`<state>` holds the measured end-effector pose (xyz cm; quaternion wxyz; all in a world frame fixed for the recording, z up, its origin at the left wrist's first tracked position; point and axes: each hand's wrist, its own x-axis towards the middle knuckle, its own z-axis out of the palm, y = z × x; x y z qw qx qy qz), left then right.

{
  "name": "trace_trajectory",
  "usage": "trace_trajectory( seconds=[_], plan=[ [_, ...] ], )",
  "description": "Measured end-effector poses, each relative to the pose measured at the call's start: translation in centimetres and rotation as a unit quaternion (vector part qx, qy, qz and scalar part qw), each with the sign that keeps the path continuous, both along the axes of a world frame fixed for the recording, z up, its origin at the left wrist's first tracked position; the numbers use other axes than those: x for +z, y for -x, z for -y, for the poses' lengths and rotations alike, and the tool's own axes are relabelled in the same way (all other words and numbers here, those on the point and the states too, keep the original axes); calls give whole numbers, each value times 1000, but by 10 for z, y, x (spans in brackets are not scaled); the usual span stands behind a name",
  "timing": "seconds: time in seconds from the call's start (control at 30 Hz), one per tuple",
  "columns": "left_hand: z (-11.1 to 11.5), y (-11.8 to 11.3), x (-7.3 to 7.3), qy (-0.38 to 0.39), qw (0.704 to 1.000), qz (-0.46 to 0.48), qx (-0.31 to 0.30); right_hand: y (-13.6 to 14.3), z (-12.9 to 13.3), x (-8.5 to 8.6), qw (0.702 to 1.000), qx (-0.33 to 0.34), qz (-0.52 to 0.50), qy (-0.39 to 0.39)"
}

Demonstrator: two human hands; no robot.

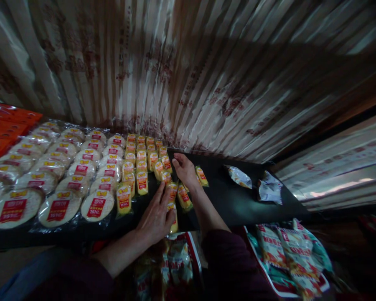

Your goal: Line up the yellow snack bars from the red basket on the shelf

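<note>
My left hand (156, 213) lies palm down, fingers stretched forward, against small yellow cracker packets (172, 192) at the front of the black table. My right hand (186, 169) is just beyond it, with its fingers loosely bent and pointing left beside another yellow packet (166, 163). No packet shows in its grip, though its palm side is hidden. A yellow packet (184, 197) lies below my right wrist, and another yellow packet (201, 176) lies to its right. Upright rows of yellow packets (142, 182) stand to the left of my hands.
Round rice crackers (97, 205) in clear wrappers fill the table's left side, beside orange-red packages (6, 125). Two crumpled silvery packets (269, 188) lie on the black table (228, 209). Boxes of snack bags (288, 251) stand in front below. Printed plastic sheeting (188, 75) hangs behind.
</note>
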<state>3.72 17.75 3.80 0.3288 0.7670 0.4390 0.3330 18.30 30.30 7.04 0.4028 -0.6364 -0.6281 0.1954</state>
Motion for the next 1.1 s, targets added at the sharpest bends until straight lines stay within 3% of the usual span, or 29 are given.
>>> trace_trajectory(
  seconds=[0.13, 0.3, 0.5, 0.73, 1.1],
  plan=[
    [1, -1, -4, 11, 1000, 4, 7, 2, 40, 7, 999, 15, 41, -28],
    [2, -4, -11, 19, 1000, 6, 13, 5, 70, -3, 997, -10, 76, -17],
    [2, -8, -17, -6, 999, 24, 23, 15, 71, -5, 997, 32, 70, 25],
    [2, -4, -12, 2, 997, 62, 49, 26, 69, 0, 995, 59, 63, 47],
    [5, 5, -14, -19, 996, 66, 59, 35, 68, 7, 984, 52, 153, 74]
  ],
)
